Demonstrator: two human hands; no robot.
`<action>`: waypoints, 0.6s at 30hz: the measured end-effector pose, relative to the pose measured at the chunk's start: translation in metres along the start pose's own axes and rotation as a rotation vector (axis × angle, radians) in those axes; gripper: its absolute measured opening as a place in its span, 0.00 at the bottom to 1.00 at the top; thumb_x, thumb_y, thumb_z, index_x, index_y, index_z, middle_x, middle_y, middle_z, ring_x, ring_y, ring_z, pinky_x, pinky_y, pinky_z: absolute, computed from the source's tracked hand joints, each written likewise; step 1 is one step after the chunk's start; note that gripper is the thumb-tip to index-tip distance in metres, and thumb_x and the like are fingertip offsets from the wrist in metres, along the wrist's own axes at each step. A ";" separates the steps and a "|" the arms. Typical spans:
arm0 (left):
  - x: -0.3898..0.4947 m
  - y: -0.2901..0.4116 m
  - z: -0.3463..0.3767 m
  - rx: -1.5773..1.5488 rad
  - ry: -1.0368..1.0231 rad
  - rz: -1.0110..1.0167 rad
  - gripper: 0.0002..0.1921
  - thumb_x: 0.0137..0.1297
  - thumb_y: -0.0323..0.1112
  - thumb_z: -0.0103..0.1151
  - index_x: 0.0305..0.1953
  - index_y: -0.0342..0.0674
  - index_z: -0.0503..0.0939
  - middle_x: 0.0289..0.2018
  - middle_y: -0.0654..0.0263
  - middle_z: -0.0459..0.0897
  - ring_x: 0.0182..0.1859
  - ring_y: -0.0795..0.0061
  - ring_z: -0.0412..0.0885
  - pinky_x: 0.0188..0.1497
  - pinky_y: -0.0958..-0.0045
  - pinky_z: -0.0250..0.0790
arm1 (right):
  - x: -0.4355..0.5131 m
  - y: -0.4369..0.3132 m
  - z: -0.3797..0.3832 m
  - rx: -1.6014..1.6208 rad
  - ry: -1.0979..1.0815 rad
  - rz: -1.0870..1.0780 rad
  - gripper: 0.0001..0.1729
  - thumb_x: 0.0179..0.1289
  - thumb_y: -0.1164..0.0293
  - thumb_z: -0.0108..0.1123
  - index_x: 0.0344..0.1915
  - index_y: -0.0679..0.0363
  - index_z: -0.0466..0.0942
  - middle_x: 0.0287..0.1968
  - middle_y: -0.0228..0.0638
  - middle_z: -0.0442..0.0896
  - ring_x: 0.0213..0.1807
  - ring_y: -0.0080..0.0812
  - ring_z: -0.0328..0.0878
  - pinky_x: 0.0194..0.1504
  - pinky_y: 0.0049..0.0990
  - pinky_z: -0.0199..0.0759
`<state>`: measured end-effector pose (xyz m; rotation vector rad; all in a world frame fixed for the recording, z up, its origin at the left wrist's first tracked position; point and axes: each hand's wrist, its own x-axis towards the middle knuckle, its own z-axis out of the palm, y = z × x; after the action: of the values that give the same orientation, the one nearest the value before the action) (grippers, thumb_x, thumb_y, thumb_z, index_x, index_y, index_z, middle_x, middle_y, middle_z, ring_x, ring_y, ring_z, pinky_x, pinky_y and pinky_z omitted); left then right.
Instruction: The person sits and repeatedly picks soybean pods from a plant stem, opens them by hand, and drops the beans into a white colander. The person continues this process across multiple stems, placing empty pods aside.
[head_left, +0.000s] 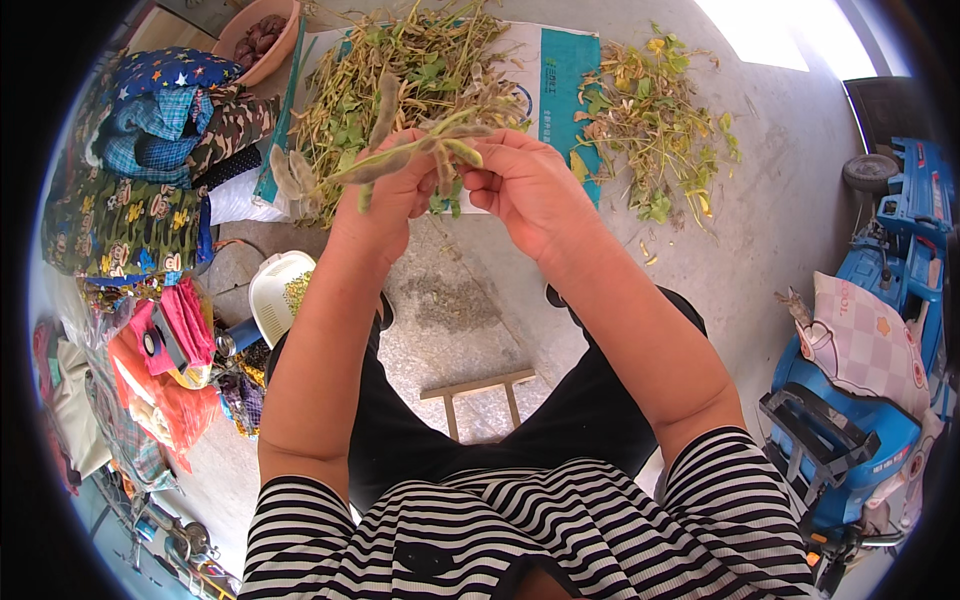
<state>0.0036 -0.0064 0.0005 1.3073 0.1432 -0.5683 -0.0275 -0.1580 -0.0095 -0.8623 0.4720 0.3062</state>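
A soybean stalk with several fuzzy green pods crosses both hands, held up in front of me. My left hand grips the stalk, its fingers curled beneath the pods. On the other side, the thumb and forefinger of my right hand pinch the tip of a green pod. Beyond the hands, a heap of soybean plants lies on a flattened woven sack with teal bands. To its right, a smaller pile of leafy stalks spreads partly onto the floor.
A white plastic basket holding green beans stands left of my left forearm, beside a blue bottle. Folded cloths fill the left side. A wooden stool frame shows between my legs. At right stands a blue three-wheeled vehicle.
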 end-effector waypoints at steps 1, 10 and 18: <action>0.000 0.000 0.000 -0.001 0.002 0.000 0.04 0.61 0.33 0.52 0.33 0.40 0.74 0.19 0.76 0.68 0.19 0.89 0.58 0.19 0.84 0.46 | 0.001 0.001 0.001 -0.008 0.004 -0.008 0.02 0.59 0.74 0.57 0.33 0.61 0.75 0.27 0.27 0.78 0.26 0.19 0.74 0.28 0.18 0.69; 0.002 -0.002 0.002 -0.029 0.003 0.036 0.03 0.61 0.32 0.52 0.31 0.41 0.73 0.19 0.77 0.68 0.19 0.89 0.59 0.19 0.84 0.47 | 0.002 0.005 0.003 0.055 -0.020 0.002 0.04 0.59 0.73 0.60 0.32 0.61 0.74 0.26 0.28 0.78 0.26 0.19 0.75 0.27 0.19 0.69; 0.000 -0.002 0.005 0.032 0.018 0.052 0.05 0.61 0.34 0.54 0.31 0.41 0.73 0.21 0.77 0.69 0.21 0.89 0.61 0.21 0.84 0.50 | 0.000 0.007 0.003 0.038 -0.017 -0.021 0.05 0.61 0.72 0.59 0.34 0.62 0.75 0.27 0.28 0.78 0.25 0.17 0.73 0.29 0.18 0.69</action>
<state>0.0019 -0.0111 -0.0002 1.3438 0.1150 -0.5164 -0.0293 -0.1513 -0.0121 -0.8267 0.4511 0.2848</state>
